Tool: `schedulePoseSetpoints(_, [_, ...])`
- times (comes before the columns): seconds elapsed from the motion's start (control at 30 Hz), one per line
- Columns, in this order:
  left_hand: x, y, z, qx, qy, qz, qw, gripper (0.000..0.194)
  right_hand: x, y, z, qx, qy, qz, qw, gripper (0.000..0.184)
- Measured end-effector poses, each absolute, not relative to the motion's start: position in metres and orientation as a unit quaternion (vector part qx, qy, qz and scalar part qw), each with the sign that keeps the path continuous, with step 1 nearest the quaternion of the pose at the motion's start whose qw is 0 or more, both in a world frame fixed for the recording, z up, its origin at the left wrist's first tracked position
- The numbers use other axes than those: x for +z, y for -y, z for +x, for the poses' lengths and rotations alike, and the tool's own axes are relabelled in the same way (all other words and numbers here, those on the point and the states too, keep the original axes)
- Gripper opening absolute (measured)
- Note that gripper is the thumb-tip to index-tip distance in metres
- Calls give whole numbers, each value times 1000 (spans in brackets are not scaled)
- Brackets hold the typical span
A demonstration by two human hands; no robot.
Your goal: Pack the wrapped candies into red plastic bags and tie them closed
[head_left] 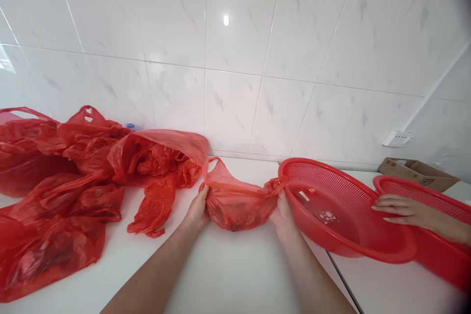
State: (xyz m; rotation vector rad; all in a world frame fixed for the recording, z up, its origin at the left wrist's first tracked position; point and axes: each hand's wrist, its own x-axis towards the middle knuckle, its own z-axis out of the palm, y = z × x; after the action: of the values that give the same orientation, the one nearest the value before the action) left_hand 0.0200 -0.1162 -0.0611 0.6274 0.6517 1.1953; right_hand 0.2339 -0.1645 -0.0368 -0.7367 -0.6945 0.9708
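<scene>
A red plastic bag with dark contents hangs between my two hands, just above the white table. My left hand is closed on the bag's left side, below a raised handle loop. On the other side, my right hand grips the bag near its bunched right handle; the fingers are partly hidden behind the plastic. What lies inside is too blurred by the red film to name. Close to my right hand stands a red perforated basket, tilted, with a few small scraps at its bottom.
Several crumpled red bags cover the table's left side. A co-worker's hand rests between the basket and a second red basket. Behind are a cardboard box, a wall socket and the tiled wall.
</scene>
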Motion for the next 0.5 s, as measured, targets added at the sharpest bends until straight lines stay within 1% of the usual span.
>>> schedulePoseSetpoints(0.07, [-61,116,21,537,-285,292,738,32,-39,163,233,466,294,-339,763,33])
schedulePoseSetpoints(0.17, [-56,119,18,491,-259,334,762,35,-40,165,228,522,293,-379,705,31])
schedulePoseSetpoints(0.3, [-48,127,13,419,-181,435,776,51,-43,169,217,564,314,-404,648,32])
schedulePoseSetpoints(0.37, [-45,130,12,400,-161,461,776,54,-46,169,213,593,314,-398,625,32])
schedulePoseSetpoints(0.43, [-45,132,13,386,-170,455,784,46,-48,168,212,591,307,-392,635,32])
schedulePoseSetpoints(0.5, [-48,132,14,396,-203,417,793,33,-50,167,215,508,320,-420,680,35])
